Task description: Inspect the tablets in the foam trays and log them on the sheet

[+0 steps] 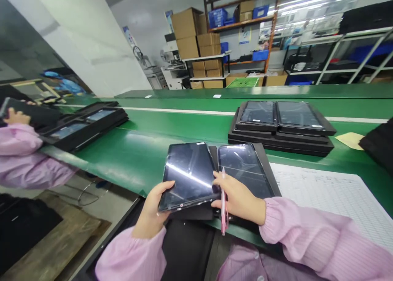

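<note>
Two hands in pink sleeves hold a dark tablet (pixel 188 174) just above the near edge of a green belt (pixel 138 150). Our left hand (pixel 153 209) grips its near left corner, thumb on top and fingers beneath. Our right hand (pixel 238 199) has a pink pen (pixel 223 207) closed between its fingers, and its fingertips rest on the tablet's right edge. The glass faces up and catches streaks of ceiling light, so we judge that the screen is being looked over. Setting the tablet down would call for a steady left grip, since the pen occupies the right hand.

The tablet's long axis runs away from us, with one short end at our body and the far end pointing across the belt.

Just beside it on the right, a second tablet (pixel 245 168) lies in a black tray (pixel 267 166). Beyond is a stack of trays (pixel 282 127), and a printed sheet (pixel 331 195) lies to the right. At far left is a co-worker's hand (pixel 15 116).
</note>
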Demonstrator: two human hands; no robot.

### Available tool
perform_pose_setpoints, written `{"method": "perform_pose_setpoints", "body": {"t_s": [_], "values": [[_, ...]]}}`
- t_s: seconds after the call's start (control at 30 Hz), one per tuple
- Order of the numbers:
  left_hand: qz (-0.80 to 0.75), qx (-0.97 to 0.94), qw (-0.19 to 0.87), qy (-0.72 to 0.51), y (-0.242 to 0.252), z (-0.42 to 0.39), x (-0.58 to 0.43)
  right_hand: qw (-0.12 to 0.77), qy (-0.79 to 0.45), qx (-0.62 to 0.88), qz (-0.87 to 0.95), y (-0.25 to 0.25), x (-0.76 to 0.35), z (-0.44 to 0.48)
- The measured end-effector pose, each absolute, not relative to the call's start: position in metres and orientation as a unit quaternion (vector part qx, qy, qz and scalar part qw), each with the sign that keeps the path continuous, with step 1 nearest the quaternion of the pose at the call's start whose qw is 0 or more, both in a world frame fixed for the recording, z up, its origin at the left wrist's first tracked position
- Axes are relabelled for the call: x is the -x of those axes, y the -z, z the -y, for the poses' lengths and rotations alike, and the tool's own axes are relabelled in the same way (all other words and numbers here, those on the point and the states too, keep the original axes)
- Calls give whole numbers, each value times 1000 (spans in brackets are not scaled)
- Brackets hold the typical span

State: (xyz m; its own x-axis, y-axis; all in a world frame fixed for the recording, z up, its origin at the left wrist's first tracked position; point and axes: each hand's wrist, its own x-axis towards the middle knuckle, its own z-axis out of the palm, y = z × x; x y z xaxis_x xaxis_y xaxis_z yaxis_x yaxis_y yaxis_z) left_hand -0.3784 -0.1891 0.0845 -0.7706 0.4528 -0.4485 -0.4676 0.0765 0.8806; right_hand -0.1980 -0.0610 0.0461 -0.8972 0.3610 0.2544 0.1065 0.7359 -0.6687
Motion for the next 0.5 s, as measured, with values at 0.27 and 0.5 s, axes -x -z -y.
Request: {"method": "perform_pose_setpoints", "body": {"t_s": [0.27, 0.5], "values": [[-491, 212, 357, -766, -106, 180, 271, 359, -748, 134, 542, -84, 154, 64], [-428, 220, 415, -772, -82, 174, 239, 379, -768, 136, 498, -82, 136, 79]]}}
